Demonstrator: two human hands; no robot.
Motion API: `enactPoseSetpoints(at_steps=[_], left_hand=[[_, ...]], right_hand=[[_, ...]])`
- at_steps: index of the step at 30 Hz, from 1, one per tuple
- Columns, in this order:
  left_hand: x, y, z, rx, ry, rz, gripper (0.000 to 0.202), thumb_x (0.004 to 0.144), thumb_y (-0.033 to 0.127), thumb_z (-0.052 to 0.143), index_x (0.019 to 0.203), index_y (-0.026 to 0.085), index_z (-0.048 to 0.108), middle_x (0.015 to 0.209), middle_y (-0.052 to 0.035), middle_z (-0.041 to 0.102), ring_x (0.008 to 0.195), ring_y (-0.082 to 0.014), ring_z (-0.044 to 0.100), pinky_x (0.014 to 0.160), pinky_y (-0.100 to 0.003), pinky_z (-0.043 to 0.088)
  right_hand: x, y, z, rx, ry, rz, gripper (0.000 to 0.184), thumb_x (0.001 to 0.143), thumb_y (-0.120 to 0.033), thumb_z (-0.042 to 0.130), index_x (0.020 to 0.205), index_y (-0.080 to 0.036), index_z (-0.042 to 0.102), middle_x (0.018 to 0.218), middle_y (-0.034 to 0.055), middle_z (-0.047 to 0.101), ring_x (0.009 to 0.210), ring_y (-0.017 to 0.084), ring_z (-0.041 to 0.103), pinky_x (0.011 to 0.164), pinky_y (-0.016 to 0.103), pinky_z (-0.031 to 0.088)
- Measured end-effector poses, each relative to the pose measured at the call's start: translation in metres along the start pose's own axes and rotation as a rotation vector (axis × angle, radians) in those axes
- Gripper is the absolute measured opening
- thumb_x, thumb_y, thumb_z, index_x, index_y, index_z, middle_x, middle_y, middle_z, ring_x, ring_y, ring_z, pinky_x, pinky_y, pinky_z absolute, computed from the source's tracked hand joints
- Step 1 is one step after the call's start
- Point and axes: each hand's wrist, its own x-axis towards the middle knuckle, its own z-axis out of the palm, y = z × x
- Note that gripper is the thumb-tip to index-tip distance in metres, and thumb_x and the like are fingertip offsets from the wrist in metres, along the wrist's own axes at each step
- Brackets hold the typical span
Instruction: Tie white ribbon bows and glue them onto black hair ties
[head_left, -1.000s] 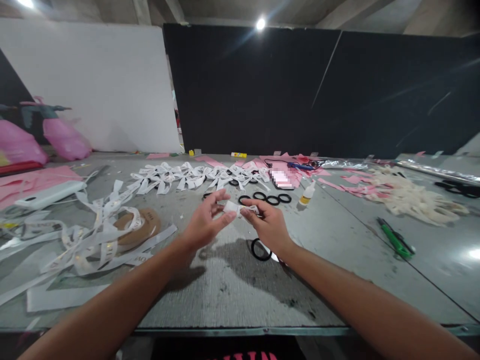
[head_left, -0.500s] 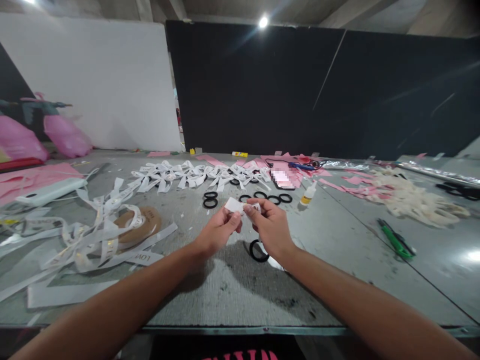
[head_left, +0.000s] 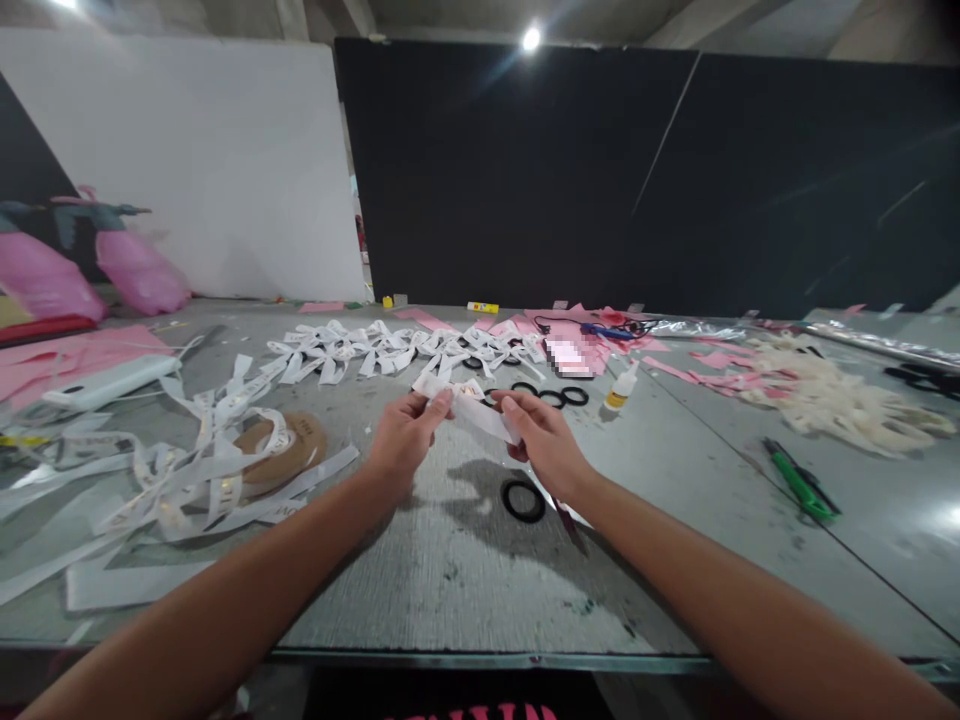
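Note:
Both my hands hold a short strip of white ribbon (head_left: 471, 407) above the grey table (head_left: 465, 590). My left hand (head_left: 403, 442) pinches its left end between thumb and fingers. My right hand (head_left: 541, 442) grips its right end, fingers curled. Below my right hand a black ring (head_left: 523, 500) lies on the table beside a dark-handled tool (head_left: 564, 520). More black rings (head_left: 555, 397) lie just beyond my hands. A row of finished white ribbon bows (head_left: 390, 350) stretches across the table behind them.
A tangle of white ribbon and a brown spool (head_left: 289, 450) sit at the left. A small glue bottle (head_left: 620, 387), pink paper scraps (head_left: 592, 345), a cream fluffy heap (head_left: 840, 400) and a green cutter (head_left: 799, 480) lie to the right. Pink bags (head_left: 142, 275) stand far left.
The ribbon piece, folded small between my fingertips before, is now stretched out into a longer strip as my hands moved apart; my left hand rose slightly.

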Motion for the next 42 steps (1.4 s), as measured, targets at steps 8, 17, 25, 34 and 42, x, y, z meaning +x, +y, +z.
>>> enactPoseSetpoints(at_steps=[8,17,25,34,42], left_hand=[[0.008,0.050,0.020,0.111,-0.126,0.072,0.038,0.073,0.050,0.069,0.062,0.014,0.063,0.046,0.0054,0.038,0.043,-0.0063,0.028,0.043,-0.023,0.019],[0.068,0.108,0.068,-0.421,-0.046,0.180,0.028,0.082,0.038,0.062,0.072,0.013,0.061,0.049,0.0061,0.037,0.038,-0.0034,0.023,0.038,-0.019,0.013],[0.073,0.117,0.077,-0.499,0.095,0.218,0.027,0.088,0.041,0.059,0.088,0.016,0.068,0.063,0.0024,0.049,0.039,-0.0025,0.028,0.038,-0.021,0.021],[0.065,0.125,0.074,-0.476,-0.131,0.254,0.040,0.082,0.056,0.061,0.089,0.017,0.066,0.055,0.0040,0.041,0.039,-0.0043,0.024,0.040,-0.024,0.013],[0.065,0.127,0.059,-0.454,-0.356,0.339,0.031,0.070,0.036,0.079,0.089,0.013,0.069,0.066,0.0007,0.054,0.045,-0.0027,0.029,0.043,-0.022,0.019]], right_hand=[[0.010,-0.054,0.004,-0.376,0.102,-0.373,0.034,0.083,-0.046,0.062,0.100,-0.018,0.074,0.080,0.0051,0.070,0.071,0.017,0.060,0.060,0.027,0.045],[0.054,-0.129,0.004,-0.446,0.270,-0.618,0.028,0.085,-0.031,0.060,0.099,-0.015,0.076,0.092,0.0087,0.076,0.079,0.019,0.067,0.070,0.032,0.050],[0.060,-0.139,-0.010,-0.363,0.346,-0.596,0.021,0.081,-0.032,0.063,0.088,-0.019,0.078,0.082,0.0055,0.075,0.070,0.018,0.065,0.062,0.033,0.049],[0.046,-0.148,-0.005,-0.366,0.382,-0.703,0.027,0.089,-0.038,0.056,0.092,-0.016,0.071,0.062,0.0020,0.063,0.045,0.011,0.055,0.042,0.026,0.043],[0.040,-0.156,-0.009,-0.166,0.145,-0.636,0.063,0.071,-0.035,0.077,0.127,-0.017,0.054,0.090,0.0057,0.067,0.063,0.014,0.061,0.054,0.030,0.054]])
